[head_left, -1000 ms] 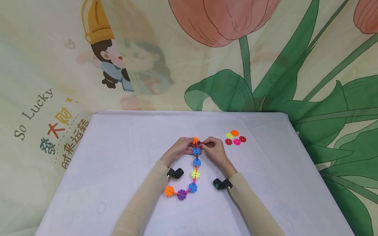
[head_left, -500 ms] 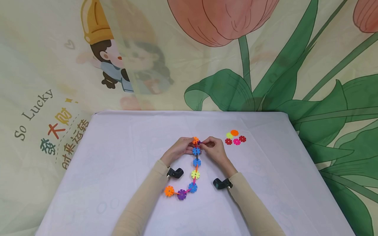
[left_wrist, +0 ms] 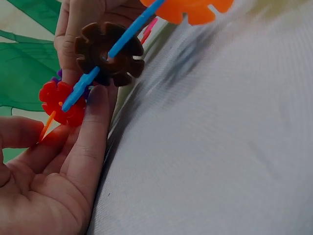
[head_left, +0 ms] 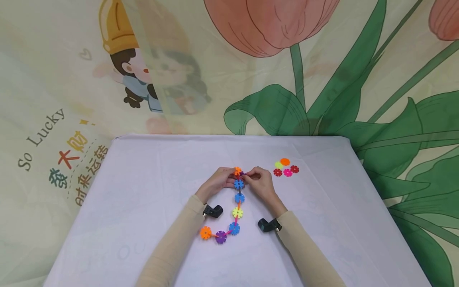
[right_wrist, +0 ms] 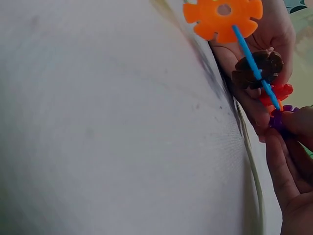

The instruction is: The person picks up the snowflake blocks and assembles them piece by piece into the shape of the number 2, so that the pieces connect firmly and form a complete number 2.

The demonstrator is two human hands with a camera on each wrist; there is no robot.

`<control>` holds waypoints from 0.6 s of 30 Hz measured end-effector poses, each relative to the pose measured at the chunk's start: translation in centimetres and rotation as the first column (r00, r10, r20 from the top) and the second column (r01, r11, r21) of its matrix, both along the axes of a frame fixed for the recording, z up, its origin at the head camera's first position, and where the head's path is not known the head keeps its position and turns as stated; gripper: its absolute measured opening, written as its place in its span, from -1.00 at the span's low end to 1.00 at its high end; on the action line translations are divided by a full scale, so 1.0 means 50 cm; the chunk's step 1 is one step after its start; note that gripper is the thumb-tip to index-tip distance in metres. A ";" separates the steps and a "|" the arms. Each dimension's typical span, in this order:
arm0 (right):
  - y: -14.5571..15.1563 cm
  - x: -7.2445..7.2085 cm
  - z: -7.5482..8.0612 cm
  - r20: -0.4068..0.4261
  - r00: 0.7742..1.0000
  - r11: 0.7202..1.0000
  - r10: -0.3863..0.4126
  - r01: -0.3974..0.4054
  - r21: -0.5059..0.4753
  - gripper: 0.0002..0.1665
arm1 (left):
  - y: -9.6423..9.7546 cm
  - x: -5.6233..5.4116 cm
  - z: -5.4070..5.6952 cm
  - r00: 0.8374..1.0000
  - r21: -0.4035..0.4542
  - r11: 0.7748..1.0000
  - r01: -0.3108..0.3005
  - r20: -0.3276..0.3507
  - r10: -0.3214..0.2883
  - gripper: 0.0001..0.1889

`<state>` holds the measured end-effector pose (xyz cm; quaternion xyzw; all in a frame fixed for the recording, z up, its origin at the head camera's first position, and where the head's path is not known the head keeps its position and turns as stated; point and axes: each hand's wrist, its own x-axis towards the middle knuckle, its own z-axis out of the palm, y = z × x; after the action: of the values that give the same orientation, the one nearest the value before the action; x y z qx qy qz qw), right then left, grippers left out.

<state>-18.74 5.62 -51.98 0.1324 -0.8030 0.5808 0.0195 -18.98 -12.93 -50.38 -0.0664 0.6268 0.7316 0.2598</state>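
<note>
A chain of slotted plastic snowflake discs runs toward me from my hands in the head view, with a yellow disc midway and an orange disc at its near end. My left hand pinches an orange disc at the chain's far end, edge-on in the left wrist view. Beside it are a red disc and a brown disc crossed by a blue one. My right hand pinches a purple disc right at the orange disc; fingers partly hide where they meet.
Several loose discs lie right of my hands, among them an orange disc and a pink disc. A white cloth covers the table. Behind its far edge hangs a printed curtain. A small black camera sits on each wrist.
My right hand and wrist have shifted very slightly. Both hands keep their hold, and the loose discs have stayed in place.
</note>
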 end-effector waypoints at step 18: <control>0.003 -0.004 -0.002 0.034 0.999 1.000 0.000 0.000 -0.017 -0.87 | -0.011 -0.003 0.010 0.997 -0.137 0.990 -0.022 -0.073 0.012 -0.67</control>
<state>-18.97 5.77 -52.08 0.1224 -0.7981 0.5899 0.0069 -19.14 -13.47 -49.89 -0.0628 0.6843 0.6906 0.2256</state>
